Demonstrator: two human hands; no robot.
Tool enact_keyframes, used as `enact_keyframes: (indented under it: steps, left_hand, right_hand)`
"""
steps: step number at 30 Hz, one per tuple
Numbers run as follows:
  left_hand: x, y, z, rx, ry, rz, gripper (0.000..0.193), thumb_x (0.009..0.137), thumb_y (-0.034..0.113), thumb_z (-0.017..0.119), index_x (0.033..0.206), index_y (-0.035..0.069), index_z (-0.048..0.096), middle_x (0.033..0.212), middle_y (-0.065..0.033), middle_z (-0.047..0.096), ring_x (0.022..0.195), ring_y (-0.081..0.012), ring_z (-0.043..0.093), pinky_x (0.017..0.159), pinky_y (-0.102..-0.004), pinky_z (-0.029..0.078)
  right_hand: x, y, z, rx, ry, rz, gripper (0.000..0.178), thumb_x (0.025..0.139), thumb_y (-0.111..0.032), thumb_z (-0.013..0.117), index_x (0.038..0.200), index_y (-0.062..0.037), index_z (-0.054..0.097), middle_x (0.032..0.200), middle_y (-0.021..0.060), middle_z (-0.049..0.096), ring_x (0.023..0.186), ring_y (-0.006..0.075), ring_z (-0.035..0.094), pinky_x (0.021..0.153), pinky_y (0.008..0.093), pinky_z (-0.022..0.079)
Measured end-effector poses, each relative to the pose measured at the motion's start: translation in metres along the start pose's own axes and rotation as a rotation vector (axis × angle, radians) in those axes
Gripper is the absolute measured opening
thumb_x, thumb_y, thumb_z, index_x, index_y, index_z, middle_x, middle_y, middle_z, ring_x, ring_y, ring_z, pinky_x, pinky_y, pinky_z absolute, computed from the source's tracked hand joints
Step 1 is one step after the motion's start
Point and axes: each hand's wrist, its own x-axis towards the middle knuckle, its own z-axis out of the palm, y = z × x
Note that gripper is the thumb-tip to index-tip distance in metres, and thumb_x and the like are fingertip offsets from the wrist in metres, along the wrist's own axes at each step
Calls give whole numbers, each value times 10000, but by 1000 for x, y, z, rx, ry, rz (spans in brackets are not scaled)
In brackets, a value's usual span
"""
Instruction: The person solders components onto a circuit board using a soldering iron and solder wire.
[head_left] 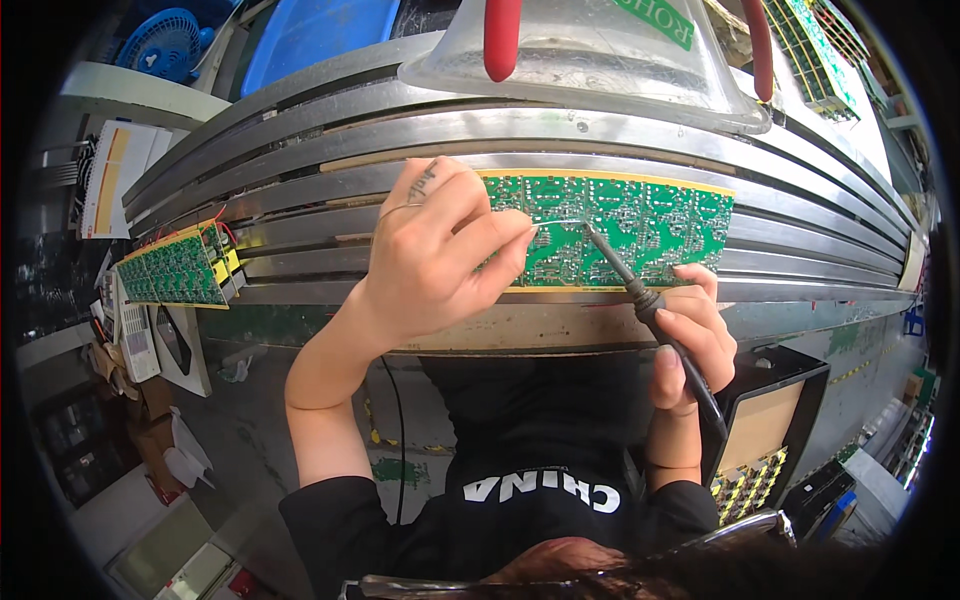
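Fingers [505,232] of the left hand [435,250] pinch a thin strand of solder wire [558,222], which runs rightward from the fingertips to meet the iron's tip. Under and just beyond those fingers lies the green circuit board panel [640,225], resting across the steel conveyor rails [320,170]; the left hand covers the panel's left end. To the right, the right hand [690,335] is clenched around the black soldering iron [650,305], its point slanting up and left onto the panel, touching the wire's end. Above the fingers, past the panel, a clear funnel-shaped hood [600,60] hangs over the rails. Far to the left of the fingers, a second green board panel [175,268] sits on the same rails, well apart.
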Motion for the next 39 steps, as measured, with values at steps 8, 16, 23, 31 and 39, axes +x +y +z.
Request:
enact_keyframes:
  steps: [8, 16, 23, 31, 39]
  left_hand:
    - [-3, 1, -3, 45, -19, 1, 185, 728, -7, 746, 857, 111, 687, 773, -2, 467, 671, -183, 434, 702, -320, 421]
    - [7, 11, -25, -13, 24, -367, 174, 771, -45, 739, 873, 82, 680, 795, -7, 486, 694, -176, 442, 568, -289, 380]
    - [12, 10, -26, -73, 48, -375, 120, 854, -75, 709, 890, 37, 683, 833, -10, 538, 706, -145, 459, 605, -248, 369]
    - [4, -1, -22, 120, -10, -142, 160, 770, -13, 762, 878, 72, 680, 840, -13, 535, 737, -180, 512, 745, -328, 435]
    - [-1, 10, -2, 72, -7, 37, 168, 736, 3, 754, 861, 83, 675, 796, -19, 519, 737, -201, 540, 819, -368, 451]
  right_hand:
    - [3, -4, 5, -18, 0, -13, 229, 831, -226, 628, 904, -25, 709, 781, 122, 672, 682, 238, 596, 1011, 546, 471]
    - [-15, 20, -10, 64, 157, -17, 306, 909, -225, 496, 1098, -57, 670, 861, 127, 673, 749, 216, 578, 1165, 712, 292]
    - [-17, 27, -4, 218, 243, -9, 337, 932, -248, 464, 1146, -73, 657, 911, 131, 667, 786, 219, 582, 1201, 782, 147]
    - [-9, 19, 1, 182, 187, -33, 340, 927, -254, 475, 1140, -64, 658, 895, 133, 666, 783, 229, 577, 1121, 725, 313]
    - [-9, 21, -9, 181, 210, -5, 330, 916, -261, 502, 1097, -41, 671, 880, 142, 674, 769, 236, 572, 885, 525, 476]
